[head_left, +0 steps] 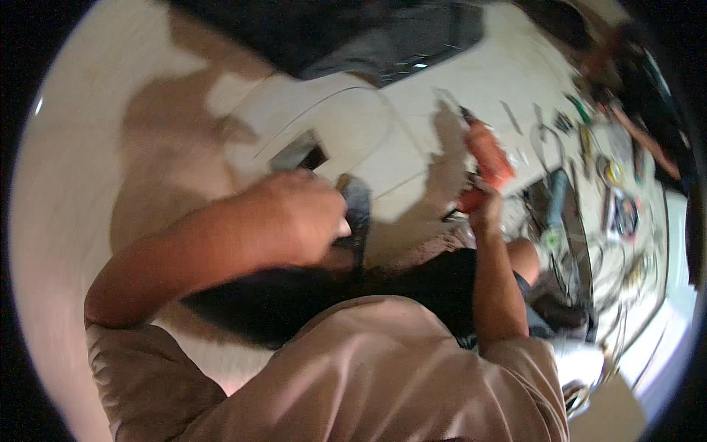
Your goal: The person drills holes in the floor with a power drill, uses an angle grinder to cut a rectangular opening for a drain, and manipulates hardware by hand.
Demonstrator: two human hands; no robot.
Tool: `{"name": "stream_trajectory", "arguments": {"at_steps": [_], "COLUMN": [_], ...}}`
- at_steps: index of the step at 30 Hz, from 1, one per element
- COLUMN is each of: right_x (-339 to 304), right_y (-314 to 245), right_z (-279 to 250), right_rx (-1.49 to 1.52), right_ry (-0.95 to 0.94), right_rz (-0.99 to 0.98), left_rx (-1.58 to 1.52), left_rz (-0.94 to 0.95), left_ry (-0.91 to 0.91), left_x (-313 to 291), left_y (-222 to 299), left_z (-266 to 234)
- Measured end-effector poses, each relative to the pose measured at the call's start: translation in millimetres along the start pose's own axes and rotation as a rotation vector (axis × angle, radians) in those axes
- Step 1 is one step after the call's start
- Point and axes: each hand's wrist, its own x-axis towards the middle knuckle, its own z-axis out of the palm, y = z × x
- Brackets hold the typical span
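1. The right hand is wrapped around the lower part of an orange power tool. The tool's body rises just beyond that hand, its dark nose pointing away from the person.
2. The left hand is well to the left of the tool, back of the hand upward, fingers curled inward. I cannot tell whether it is fully closed or holds anything; a small pale spot shows at its thumb side, too blurred to name.
3. Just beyond the left hand is a grey and dark rectangular piece; the blur hides whether the fingers touch it. A dark shoe shows just right of the same hand, partly covered by it.
4. The right hand's fingers are mostly hidden behind the tool's handle and its own knuckles, so the trigger cannot be made out.
5. To the right of the right hand lies a teal tool, with a yellowish ring-shaped roll farther right; smaller items around them are smeared.
6. Beyond these, another person is dim and cut off by the fisheye rim.
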Motion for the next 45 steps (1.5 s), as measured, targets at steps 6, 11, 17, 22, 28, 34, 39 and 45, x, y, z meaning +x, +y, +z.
{"name": "stream_trajectory", "arguments": {"at_steps": [6, 11, 17, 22, 28, 34, 39, 45], "right_x": [-0.5, 30.7, 104.7, 165.7, 161.0, 6.7, -5.3, 61.8], "right_y": [-15.5, -25.6, -29.0, -51.6, -73.5, -166.1, -144.6, -132.9], "right_z": [24.1, 25.5, 48.2, 58.8, 28.9, -106.8, -161.4, -207.3], "right_rx": [0.099, 0.074, 0.455, 0.629, -1.004, -1.816, -1.663, -1.724], "right_ry": [0.006, 0.018, -0.052, -0.059, 0.030, 0.692, 1.061, 0.977], "right_rz": [-0.125, -0.180, -0.379, -0.385, -0.668, 0.154, 0.059, -0.334], "left_rx": [-0.359, -0.243, -0.342, -0.283, -0.226, -0.311, -0.387, -0.441], "left_rz": [0.243, 0.462, 0.137, -0.042, -0.120, -0.262, -0.315, -0.310], "left_ry": [-0.206, 0.273, 0.273, 0.048, -0.052, -0.095, -0.007, 0.028], "left_x": [-58.7, -64.5, -56.3, -42.3, -21.7, -18.4, -12.0, -5.3], "left_y": [24.8, 18.3, 30.1, 41.0, 41.7, 29.1, 16.5, 3.9], "left_z": [31.4, 40.1, 32.7, 9.3, -12.9, -24.1, -12.4, 0.2]}}
